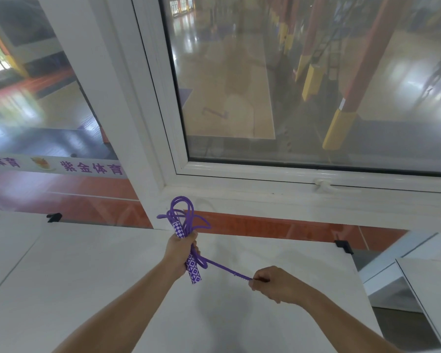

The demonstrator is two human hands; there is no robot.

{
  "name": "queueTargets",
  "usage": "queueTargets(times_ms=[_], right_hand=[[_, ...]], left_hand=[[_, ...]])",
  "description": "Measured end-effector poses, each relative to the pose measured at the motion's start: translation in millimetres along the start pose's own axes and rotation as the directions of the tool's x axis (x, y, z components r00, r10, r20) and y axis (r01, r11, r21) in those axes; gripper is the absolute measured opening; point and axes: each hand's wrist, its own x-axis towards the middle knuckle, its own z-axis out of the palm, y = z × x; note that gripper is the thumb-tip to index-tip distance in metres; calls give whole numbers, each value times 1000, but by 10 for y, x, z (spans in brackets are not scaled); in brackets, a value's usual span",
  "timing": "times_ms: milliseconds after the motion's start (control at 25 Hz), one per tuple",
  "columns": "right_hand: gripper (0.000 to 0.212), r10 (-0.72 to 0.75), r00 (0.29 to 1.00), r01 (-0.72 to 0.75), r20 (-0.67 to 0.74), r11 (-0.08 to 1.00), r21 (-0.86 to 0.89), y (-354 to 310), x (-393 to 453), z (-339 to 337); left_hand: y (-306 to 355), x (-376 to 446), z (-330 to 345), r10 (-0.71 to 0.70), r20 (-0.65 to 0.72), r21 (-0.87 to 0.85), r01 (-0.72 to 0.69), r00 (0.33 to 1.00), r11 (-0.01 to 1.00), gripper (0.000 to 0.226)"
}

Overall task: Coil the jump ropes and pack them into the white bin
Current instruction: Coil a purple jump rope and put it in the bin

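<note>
Right hand (273, 284) nearest the camera, fingers curling tight and pinching the free end of the purple jump rope (189, 240), pulling that strand taut across toward the left. Left hand (180, 252) is gripping the rope's bundle, fingers wrapping round both checkered handles (192, 268) plus the gathered loops; the loops are sticking up above the fist, one handle end poking out below it. Everything is being held in the air over the white table (61, 276); rope not touching the surface as far as I can tell.

Step in hand: coiling, looks like the late part, the tail being cinched round the bundle to lock it. Judgement only.

Next move is probably calling for wrapping or tucking the taut tail so the coil holds, left grip staying firm so loops do not spring loose, then carrying it to the bin. White bin is not showing anywhere in view.

Farther back: white window frame (148, 123), glass, and a gym floor (227, 72) beyond.
</note>
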Motion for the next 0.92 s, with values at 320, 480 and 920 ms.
queueTargets(times_ms=[320, 480, 920], right_hand=[[10, -240, 958, 215, -159, 964, -159, -232, -11, -207], [19, -257, 942, 198, -216, 945, -262, -252, 8, -334], [23, -458, 889, 362, -10, 715, -598, -373, 7, -479]], left_hand=[[-230, -102, -119, 63, 314, 844, -309, 947, 439, 14], [-402, -188, -77, -51, 436, 858, -398, 898, 326, 28], [-245, -685, 104, -284, 561, 736, -626, 777, -257, 51]])
